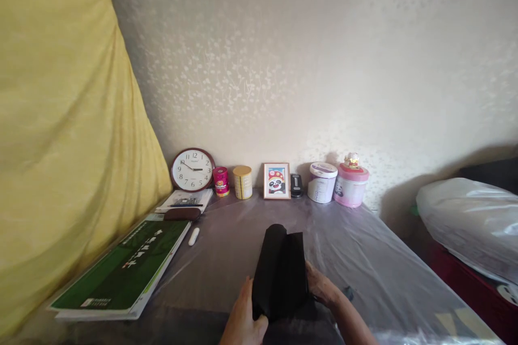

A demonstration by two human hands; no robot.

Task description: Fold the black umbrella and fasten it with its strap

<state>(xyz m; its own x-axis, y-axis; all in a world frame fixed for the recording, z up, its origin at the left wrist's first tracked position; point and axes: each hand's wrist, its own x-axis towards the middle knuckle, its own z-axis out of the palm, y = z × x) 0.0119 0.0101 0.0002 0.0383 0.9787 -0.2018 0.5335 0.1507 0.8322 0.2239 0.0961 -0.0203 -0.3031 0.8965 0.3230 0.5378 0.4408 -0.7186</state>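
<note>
A black oblong bundle (279, 275) with a rounded far end stands out against the front middle of the table. A flap or fold runs along its right side, and I cannot make out its exact kind. My left hand (245, 312) grips its near left side, thumb at the near edge and fingers along the side. From the right, my right hand (321, 285) holds the other side, its fingertips partly hidden by the black bundle. A small dark scrap (347, 293) lies beside my right wrist.
Large green books (129, 264), a brown case (182, 214) and a white stick-like item (193, 236) lie left. Along the wall stand a clock (193, 170), a pink tin (220, 181), a yellow canister (243, 182), a framed panda picture (277, 180) and two tubs (322, 183).
</note>
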